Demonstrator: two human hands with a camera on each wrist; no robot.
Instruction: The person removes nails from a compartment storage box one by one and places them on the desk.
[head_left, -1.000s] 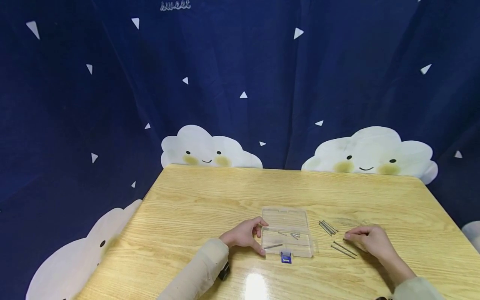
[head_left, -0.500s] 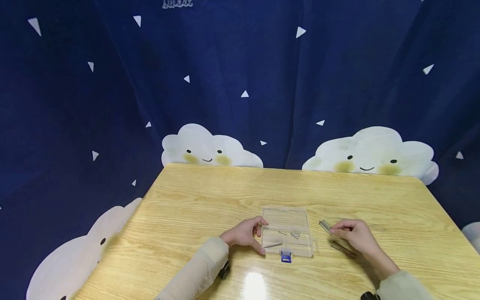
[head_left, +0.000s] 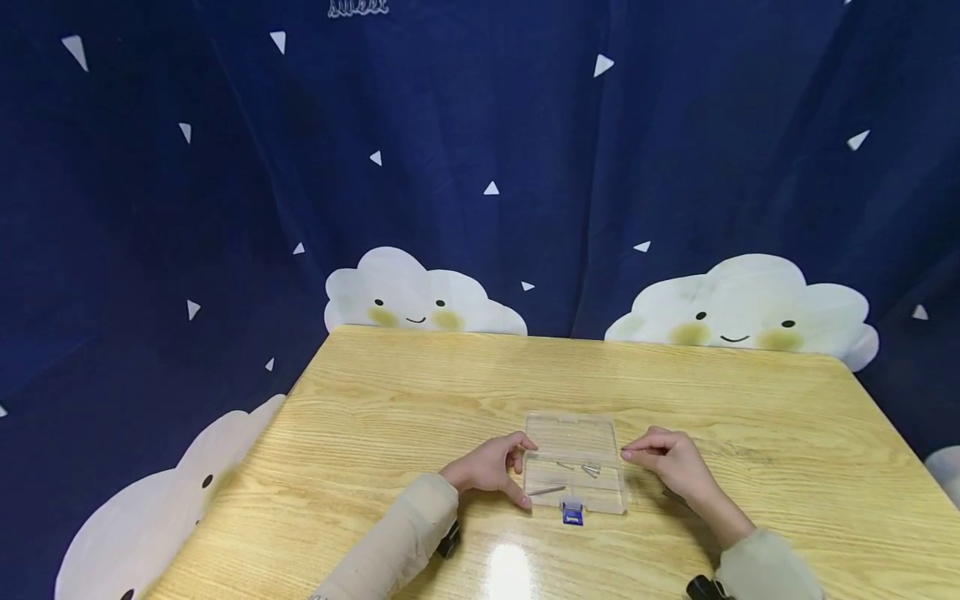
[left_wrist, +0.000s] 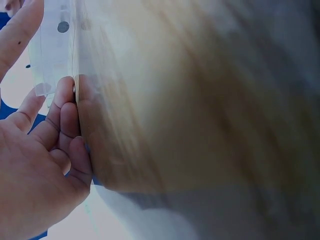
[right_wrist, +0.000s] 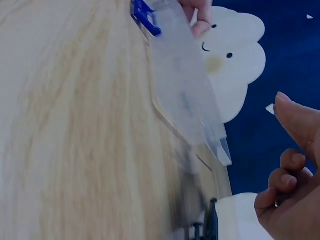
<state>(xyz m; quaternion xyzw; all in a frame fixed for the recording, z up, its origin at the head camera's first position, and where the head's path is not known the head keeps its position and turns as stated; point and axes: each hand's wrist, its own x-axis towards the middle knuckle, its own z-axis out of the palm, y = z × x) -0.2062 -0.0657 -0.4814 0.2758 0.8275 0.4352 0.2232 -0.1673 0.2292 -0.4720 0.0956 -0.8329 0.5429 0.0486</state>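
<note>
A clear plastic box (head_left: 603,502) with a blue latch (head_left: 572,513) lies with its lid (head_left: 570,429) folded back. Inside it are a long nail (head_left: 547,491) in the front part and several smaller ones (head_left: 591,472) behind. My left hand (head_left: 487,465) holds the box's left side, thumb at the front corner and forefinger near the hinge. Thumb and forefinger of my right hand (head_left: 667,461) pinch a nail just off the box's right edge; the nail is mostly hidden by the fingers. In the right wrist view the other fingers (right_wrist: 286,180) are curled.
Loose nails (right_wrist: 212,220) lie on the wooden table (head_left: 420,383) to the right of the box, mostly hidden under my right hand in the head view. A dark blue curtain (head_left: 450,125) with cloud prints hangs behind the table's far edge.
My right hand has moved left from the loose nails, passing over the bundle to the box's right edge. The left hand and the box have stayed put.
</note>
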